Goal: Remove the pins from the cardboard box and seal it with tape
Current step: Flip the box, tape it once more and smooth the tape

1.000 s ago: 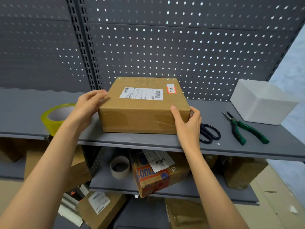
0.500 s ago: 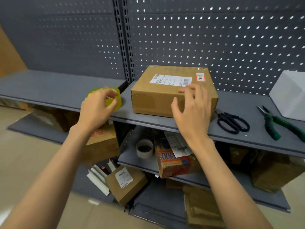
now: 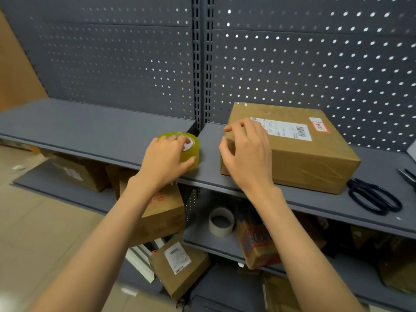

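At frame centre, the left hand (image 3: 165, 159) grips the yellow-green tape roll (image 3: 190, 146) while the right hand (image 3: 247, 154), fingers loosely curled, touches the brown cardboard box (image 3: 304, 158).

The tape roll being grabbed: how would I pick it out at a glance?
Find the grey upper shelf. Left of the cardboard box, the left hand grips the yellow-green tape roll near the front edge. The other roll is whitish and stands one shelf lower.
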The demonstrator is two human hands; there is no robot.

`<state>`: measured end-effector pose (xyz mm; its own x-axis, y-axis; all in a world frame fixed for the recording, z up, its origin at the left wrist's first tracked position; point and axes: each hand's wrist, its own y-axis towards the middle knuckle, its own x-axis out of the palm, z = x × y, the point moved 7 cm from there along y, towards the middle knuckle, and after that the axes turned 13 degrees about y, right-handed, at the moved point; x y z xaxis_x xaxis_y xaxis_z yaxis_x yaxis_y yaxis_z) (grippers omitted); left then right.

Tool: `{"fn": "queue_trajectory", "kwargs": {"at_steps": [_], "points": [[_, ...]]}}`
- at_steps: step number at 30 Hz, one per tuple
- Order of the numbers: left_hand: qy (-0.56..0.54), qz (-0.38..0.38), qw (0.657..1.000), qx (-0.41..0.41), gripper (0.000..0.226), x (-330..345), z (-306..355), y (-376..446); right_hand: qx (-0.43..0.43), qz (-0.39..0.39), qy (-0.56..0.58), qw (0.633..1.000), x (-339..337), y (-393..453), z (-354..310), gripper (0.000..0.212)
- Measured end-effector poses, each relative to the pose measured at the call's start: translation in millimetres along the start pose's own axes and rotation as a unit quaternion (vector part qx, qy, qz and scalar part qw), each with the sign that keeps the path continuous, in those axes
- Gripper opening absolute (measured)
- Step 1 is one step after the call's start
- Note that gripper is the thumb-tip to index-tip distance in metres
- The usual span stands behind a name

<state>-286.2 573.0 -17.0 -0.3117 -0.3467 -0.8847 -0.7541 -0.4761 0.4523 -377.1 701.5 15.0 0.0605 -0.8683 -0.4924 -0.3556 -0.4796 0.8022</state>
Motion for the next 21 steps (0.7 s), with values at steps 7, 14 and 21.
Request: {"fn": "queue_trajectory", "kwargs": {"at_steps": [7,14,21], "points": [[0.027,-0.084,0.994,0.062,0.033,24.2,-2.3,16.5,0.033,0.021,-0.010,0.999,26.5,12.1,-0.1,0.012],[-0.164,-0.076,0.983,-0.046,0.034,3.4,-30.6,37.2,0.141,0.040,0.173,0.974,23.7,27.6,6.5,0.009],[-0.480,0.027,0.871,-0.102,0.041,-39.5,-24.0,35.1,0.257,-0.033,0.447,0.856,38.0,43.6,2.1,0.027]]}}
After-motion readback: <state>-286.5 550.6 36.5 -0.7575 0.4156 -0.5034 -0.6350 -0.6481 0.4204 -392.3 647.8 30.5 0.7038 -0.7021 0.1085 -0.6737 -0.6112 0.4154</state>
